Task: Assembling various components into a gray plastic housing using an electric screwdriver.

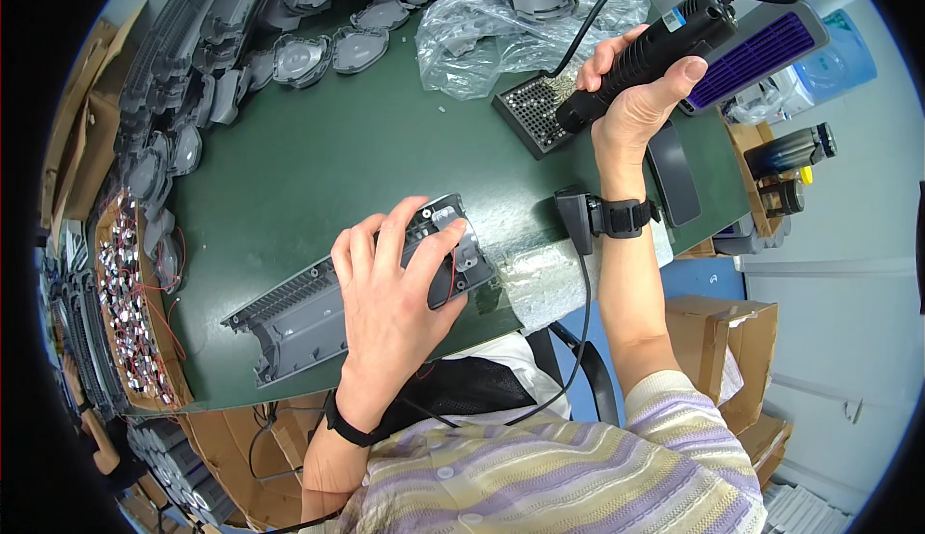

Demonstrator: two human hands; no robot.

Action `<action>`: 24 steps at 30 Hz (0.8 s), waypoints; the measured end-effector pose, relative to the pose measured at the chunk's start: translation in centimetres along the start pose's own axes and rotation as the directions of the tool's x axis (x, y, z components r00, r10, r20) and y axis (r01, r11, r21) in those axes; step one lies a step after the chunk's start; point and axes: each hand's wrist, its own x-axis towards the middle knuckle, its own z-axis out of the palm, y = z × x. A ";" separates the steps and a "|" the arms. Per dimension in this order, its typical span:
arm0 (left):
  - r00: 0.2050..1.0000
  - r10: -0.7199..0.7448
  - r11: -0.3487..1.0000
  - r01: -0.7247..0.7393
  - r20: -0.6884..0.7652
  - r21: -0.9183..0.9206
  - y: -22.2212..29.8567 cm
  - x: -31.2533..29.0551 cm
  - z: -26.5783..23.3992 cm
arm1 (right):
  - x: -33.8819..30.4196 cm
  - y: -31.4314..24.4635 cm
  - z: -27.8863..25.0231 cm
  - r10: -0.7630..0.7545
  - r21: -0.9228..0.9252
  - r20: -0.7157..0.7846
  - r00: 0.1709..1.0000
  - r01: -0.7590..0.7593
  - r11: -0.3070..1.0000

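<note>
My left hand grips one end of a long grey plastic housing, which lies at a slant near the table's front edge. Its fingers rest over small fittings and a thin red wire at that end. In my right hand is a black electric screwdriver, its cord curving away from the top. The driver's lower end points down at a black screw tray holding many small screws; whether it touches them I cannot tell. My right wrist wears a strap with a black device and a cable.
Grey plastic shells pile along the far and left sides of the green table. A carton of small wired parts stands at left. Clear plastic bags lie far back. At right are a dark flat panel and a bottle.
</note>
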 end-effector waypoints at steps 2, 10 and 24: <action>1.000 -0.002 1.000 0.002 -0.002 0.002 0.0 -0.1 0.1 | -0.2 0.0 0.1 0.000 -0.012 -0.004 1.000 0.000 1.000; 0.991 -0.116 0.993 0.117 -0.062 0.004 -0.6 -0.4 0.5 | -1.0 -1.6 -0.2 -0.023 0.345 0.028 0.999 0.012 0.939; 0.985 -0.115 0.993 0.114 -0.127 -0.013 -0.9 -0.5 0.9 | -5.8 -3.7 2.8 -0.235 0.623 0.687 0.687 -0.391 0.678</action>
